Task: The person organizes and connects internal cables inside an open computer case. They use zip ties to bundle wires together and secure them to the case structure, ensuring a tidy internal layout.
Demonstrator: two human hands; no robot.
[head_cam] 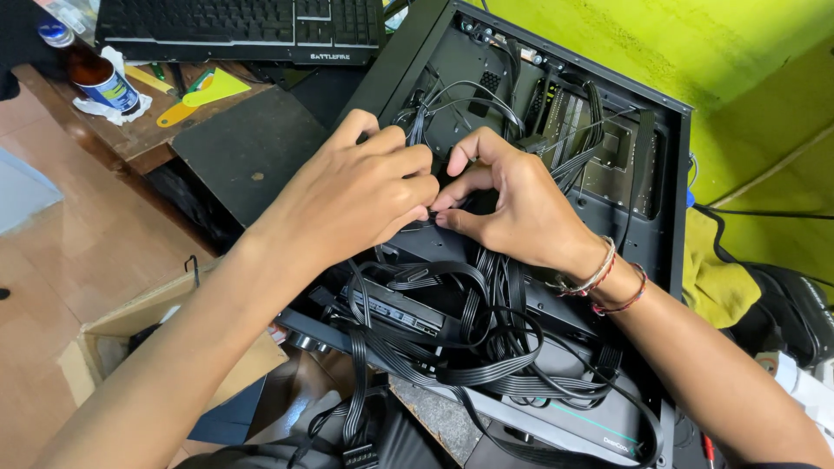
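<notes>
An open black computer case [669, 174] lies on its side, full of flat black power cables [486, 347]. My left hand [352, 195] and my right hand [521, 204] meet over the middle of the case. The fingertips of both pinch a small black cable piece [432, 217] between them. My right wrist wears thin bracelets [604, 282]. A black power supply box [573, 417] with a teal line sits at the case's near end, under the cable loops.
A black keyboard [243, 26] lies on a wooden desk at the top left, beside a small bottle [100, 82] on tissue and a yellow scraper [204, 95]. A cardboard box [148, 330] stands on the floor at left. A yellow-green cloth [717, 278] and wall are at right.
</notes>
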